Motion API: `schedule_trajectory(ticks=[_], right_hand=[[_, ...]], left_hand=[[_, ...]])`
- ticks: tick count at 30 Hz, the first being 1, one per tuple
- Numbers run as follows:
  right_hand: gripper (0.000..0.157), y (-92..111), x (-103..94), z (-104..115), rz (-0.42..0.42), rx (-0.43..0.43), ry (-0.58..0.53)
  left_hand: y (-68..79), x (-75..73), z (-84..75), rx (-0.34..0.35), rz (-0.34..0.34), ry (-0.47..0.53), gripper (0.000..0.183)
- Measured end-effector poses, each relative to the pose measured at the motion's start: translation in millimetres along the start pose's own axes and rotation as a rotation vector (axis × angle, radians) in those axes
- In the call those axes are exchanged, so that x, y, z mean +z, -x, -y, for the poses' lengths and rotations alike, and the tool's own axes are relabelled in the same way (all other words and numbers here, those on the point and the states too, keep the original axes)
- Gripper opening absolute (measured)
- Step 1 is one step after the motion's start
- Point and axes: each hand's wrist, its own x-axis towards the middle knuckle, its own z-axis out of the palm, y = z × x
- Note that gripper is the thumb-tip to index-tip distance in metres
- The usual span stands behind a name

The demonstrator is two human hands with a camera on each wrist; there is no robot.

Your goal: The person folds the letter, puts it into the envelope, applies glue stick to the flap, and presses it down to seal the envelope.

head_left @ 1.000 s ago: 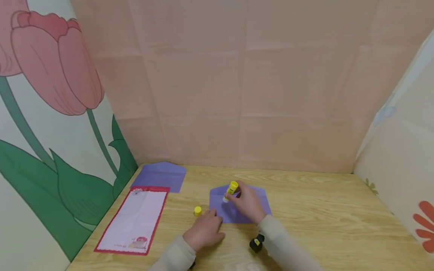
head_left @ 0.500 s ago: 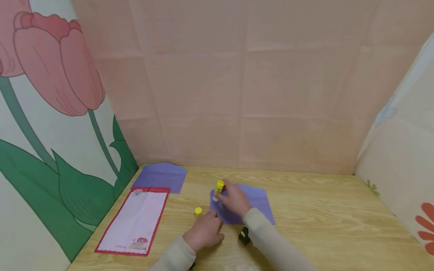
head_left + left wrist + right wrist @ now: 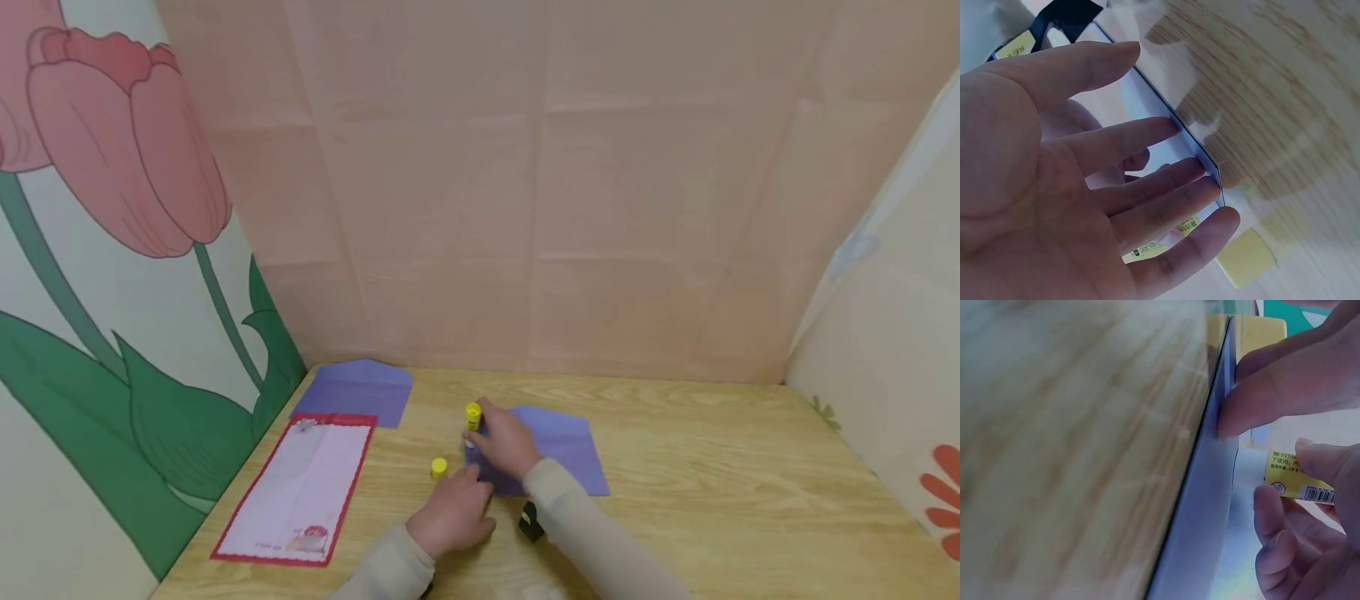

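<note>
A yellow glue stick [image 3: 472,415] is held by my right hand [image 3: 510,442], its white end down at the left side of a purple envelope [image 3: 566,446]. In the right wrist view the thumb and fingers pinch the yellow label of the glue stick [image 3: 1297,478], and its white end meets the purple paper. My left hand [image 3: 453,510] rests at the envelope's lower left corner, fingers extended with the tips on the paper, as the left wrist view shows. Just beyond those fingertips stands the yellow glue cap [image 3: 439,468].
A second purple envelope [image 3: 356,392] lies at the back left of the wooden table [image 3: 712,483]. In front of it is a white letter sheet [image 3: 300,492] with a red border. A pinkish covering [image 3: 525,183] hangs behind the table, with printed panels at both sides.
My right hand has moved left with the glue stick, from nearer the envelope's middle to its left edge. The glue stick now stands more upright. My left hand has stayed in place.
</note>
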Motion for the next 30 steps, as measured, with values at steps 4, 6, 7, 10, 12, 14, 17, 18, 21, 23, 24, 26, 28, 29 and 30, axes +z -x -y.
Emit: schedule_trajectory(ticks=[4,6,7,10,12,14,17,18,21,23,24,26,28,29,30], right_hand=[[0.026,2,-1.7,0,0.021,-0.029,0.001],[0.026,4,-2.8,-2,0.034,-0.034,-0.010],[0.026,5,-3.8,-2,0.040,-0.032,-0.021],[0.026,9,-7.1,-5,0.051,-0.029,-0.035],[0.024,12,-9.9,-7,0.057,-0.013,-0.048],[0.023,15,-13.4,-8,0.058,-0.006,-0.059],[0.021,18,-18.8,-13,0.058,0.011,-0.077],[0.021,19,-20.5,-14,0.056,0.020,-0.082],[0.021,23,-25.7,-19,0.045,0.049,-0.085],[0.021,26,-28.8,-23,0.035,0.063,-0.087],[0.021,27,-30.1,-25,0.030,0.070,-0.086],[0.020,30,-32.5,-29,0.020,0.076,-0.086],[0.020,34,-35.0,-32,0.013,0.075,-0.088],[0.020,35,-36.5,-33,0.007,0.073,-0.092],[0.021,36,-37.8,-35,0.003,0.074,-0.087]], left_hand=[[-0.6,1.7,0.4,-0.002,0.002,0.000,0.030],[-0.8,2.1,0.5,-0.002,0.001,-0.002,0.029],[-0.7,1.9,0.4,-0.002,0.000,-0.001,0.029],[-0.7,1.6,0.4,0.000,-0.005,-0.006,0.029],[-0.4,1.4,0.5,0.002,-0.009,-0.006,0.029],[-0.2,0.9,0.7,0.005,-0.009,-0.008,0.030],[-0.4,0.9,2.1,0.009,-0.010,-0.010,0.029],[-0.6,0.8,2.6,0.009,-0.008,-0.007,0.029],[-1.0,1.5,3.7,0.009,0.000,0.001,0.031],[-1.2,1.6,4.0,0.008,0.009,0.008,0.033],[-1.4,1.5,4.0,0.007,0.015,0.010,0.034],[-1.8,1.4,4.0,0.005,0.028,0.014,0.035],[-2.1,1.1,3.9,0.004,0.041,0.017,0.035],[-2.3,1.0,3.9,0.004,0.047,0.019,0.035],[-2.7,1.1,4.1,0.002,0.053,0.022,0.035]])
